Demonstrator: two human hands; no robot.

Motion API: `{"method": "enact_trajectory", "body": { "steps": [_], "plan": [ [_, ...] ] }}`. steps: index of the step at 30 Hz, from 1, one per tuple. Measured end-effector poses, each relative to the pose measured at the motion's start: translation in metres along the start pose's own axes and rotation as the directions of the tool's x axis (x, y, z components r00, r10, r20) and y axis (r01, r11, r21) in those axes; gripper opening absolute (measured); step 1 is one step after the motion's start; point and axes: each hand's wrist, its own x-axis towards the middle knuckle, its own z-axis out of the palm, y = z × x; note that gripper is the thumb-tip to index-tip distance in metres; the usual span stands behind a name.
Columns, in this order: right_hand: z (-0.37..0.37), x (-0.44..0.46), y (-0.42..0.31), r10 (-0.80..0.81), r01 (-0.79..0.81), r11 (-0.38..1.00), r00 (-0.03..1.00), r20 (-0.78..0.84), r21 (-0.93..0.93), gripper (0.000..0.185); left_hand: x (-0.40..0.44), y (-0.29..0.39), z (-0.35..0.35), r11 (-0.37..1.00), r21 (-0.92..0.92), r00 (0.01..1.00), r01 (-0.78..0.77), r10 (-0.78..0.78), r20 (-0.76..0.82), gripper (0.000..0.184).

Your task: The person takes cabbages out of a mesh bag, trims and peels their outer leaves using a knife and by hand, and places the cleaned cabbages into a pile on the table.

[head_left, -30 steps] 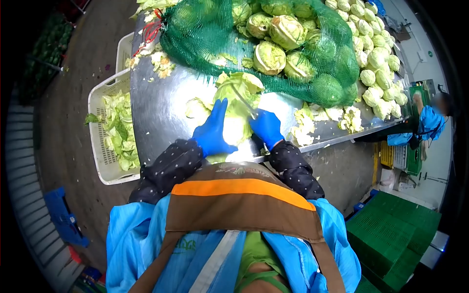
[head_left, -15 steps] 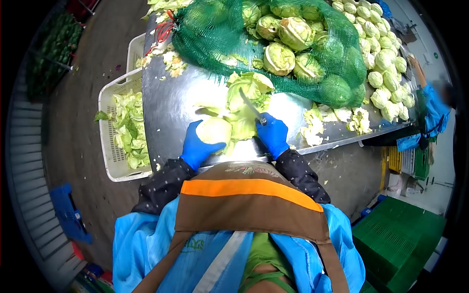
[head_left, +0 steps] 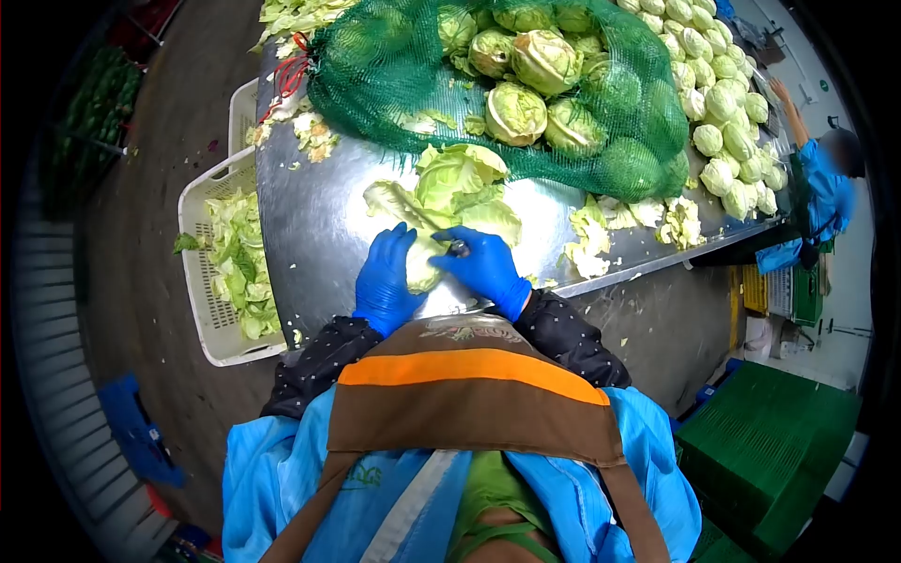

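Between my two blue-gloved hands is a pale green cabbage, low on the metal table near my apron. My left hand holds its left side, fingers pointing away from me. My right hand is closed round a knife at the cabbage's right side; only a bit of the knife's handle end shows, and the blade is hidden. Just beyond lie loose cabbage leaves, large and spread over one another.
A green mesh bag of cabbages lies across the table. Trimmed cabbages are piled at right, with leaf scraps nearer. A white basket of leaves stands left. Green crates stand lower right; another person works far right.
My right hand has moved left and nearer to the cabbage, and the knife blade has gone out of sight. My left fingers have straightened along the cabbage. The view has shifted slightly.
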Motion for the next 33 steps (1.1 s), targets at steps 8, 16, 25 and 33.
{"method": "enact_trajectory", "body": {
  "steps": [8,16,25,33],
  "plan": [
    [-0.006,0.009,0.024,0.035,-0.038,0.999,0.978,-0.206,-0.012,0.013,-0.006,-0.004,-0.002,0.999,-0.042,0.998,0.002,-0.004,-0.065,0.076],
    [-0.025,0.018,0.073,0.181,-0.187,0.982,0.916,-0.359,0.018,0.018,-0.011,-0.002,-0.021,0.876,-0.475,0.962,0.084,-0.196,-0.19,0.081],
    [-0.058,0.011,-0.014,-0.046,0.114,0.783,0.991,-0.126,0.611,0.05,-0.007,0.002,-0.049,-0.581,-0.723,0.822,0.373,-0.155,0.548,0.067],
    [-0.017,-0.001,0.008,-0.068,-0.4,0.293,0.897,0.436,0.869,0.037,0.005,0.019,-0.056,-0.386,-0.613,0.665,0.689,0.001,0.747,0.068]
  ]
}}
